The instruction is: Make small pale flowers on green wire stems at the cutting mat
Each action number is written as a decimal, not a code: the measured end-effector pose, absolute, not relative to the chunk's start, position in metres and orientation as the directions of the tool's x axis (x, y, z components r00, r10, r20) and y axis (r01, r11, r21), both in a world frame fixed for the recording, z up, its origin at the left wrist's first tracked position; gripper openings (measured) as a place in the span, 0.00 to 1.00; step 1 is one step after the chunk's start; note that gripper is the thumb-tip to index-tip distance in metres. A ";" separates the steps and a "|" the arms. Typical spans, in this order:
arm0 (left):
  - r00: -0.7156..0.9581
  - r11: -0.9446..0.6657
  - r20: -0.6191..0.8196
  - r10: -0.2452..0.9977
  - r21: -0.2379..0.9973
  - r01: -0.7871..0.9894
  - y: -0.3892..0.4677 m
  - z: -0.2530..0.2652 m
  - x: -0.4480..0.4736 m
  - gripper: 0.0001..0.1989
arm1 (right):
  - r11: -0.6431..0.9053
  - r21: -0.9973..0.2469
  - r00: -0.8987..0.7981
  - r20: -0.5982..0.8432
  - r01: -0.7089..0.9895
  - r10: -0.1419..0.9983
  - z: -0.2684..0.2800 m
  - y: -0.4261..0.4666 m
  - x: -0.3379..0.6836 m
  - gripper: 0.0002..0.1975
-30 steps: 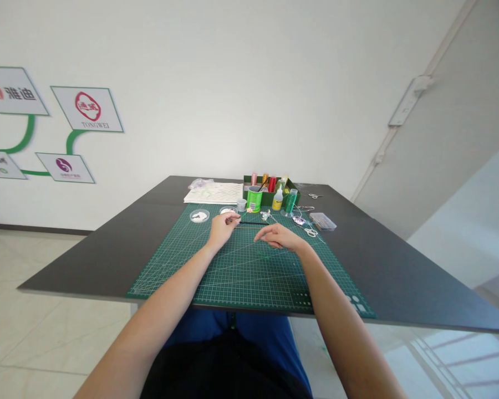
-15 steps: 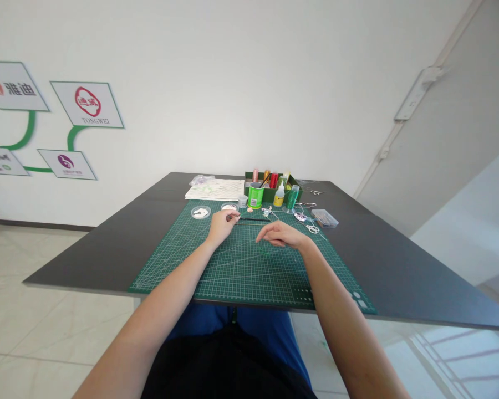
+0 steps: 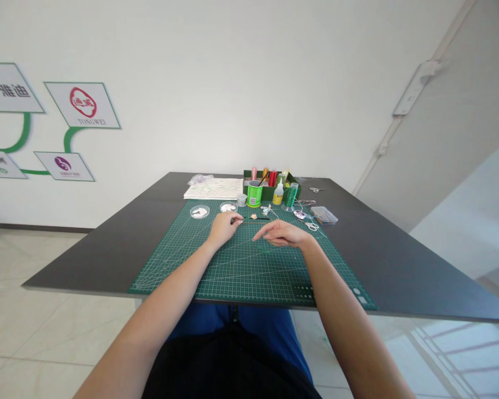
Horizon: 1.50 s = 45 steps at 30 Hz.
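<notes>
My left hand [image 3: 225, 228] is closed in a pinch above the green cutting mat [image 3: 237, 277]. From its fingertips a thin green stem points right, with a small peach flower [image 3: 253, 216] at its tip. To the right, my right hand [image 3: 283, 233] is bent at the wrist, fingertips together and pointing left. A fine green thread [image 3: 265, 250] curves just below those fingertips and seems to run from them; the pinch itself is too small to make out. Behind the flower lies a thin dark rod [image 3: 263, 219] on the mat.
Two shallow dishes [image 3: 200, 211] with white pieces stand at the mat's far left. Behind are white sheets [image 3: 216, 188], a green can [image 3: 255, 195], a glue bottle [image 3: 278, 194], a green thread spool [image 3: 291, 195] and a box of spools [image 3: 270, 193]. Scissors [image 3: 311, 226] and a plastic case [image 3: 324, 215] lie right.
The flower in my left hand has come lower and slightly right, now in front of the dark rod. My right hand has shifted slightly left.
</notes>
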<state>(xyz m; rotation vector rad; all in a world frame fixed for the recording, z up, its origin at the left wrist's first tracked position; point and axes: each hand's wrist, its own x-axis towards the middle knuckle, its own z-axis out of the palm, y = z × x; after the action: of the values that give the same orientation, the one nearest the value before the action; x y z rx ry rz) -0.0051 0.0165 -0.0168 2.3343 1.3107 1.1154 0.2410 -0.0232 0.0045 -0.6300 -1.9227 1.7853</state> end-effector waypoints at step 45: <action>0.660 -0.765 0.395 0.640 0.409 0.497 0.000 -0.012 0.005 0.05 | 0.032 -0.978 -0.549 0.143 -0.208 0.823 0.006 -0.025 0.239 0.26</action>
<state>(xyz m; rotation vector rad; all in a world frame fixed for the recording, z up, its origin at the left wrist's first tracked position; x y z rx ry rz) 0.0047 0.0003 -0.0116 2.6126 0.9145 0.7707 0.2388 -0.0247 0.0065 -0.6519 -1.5116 1.6362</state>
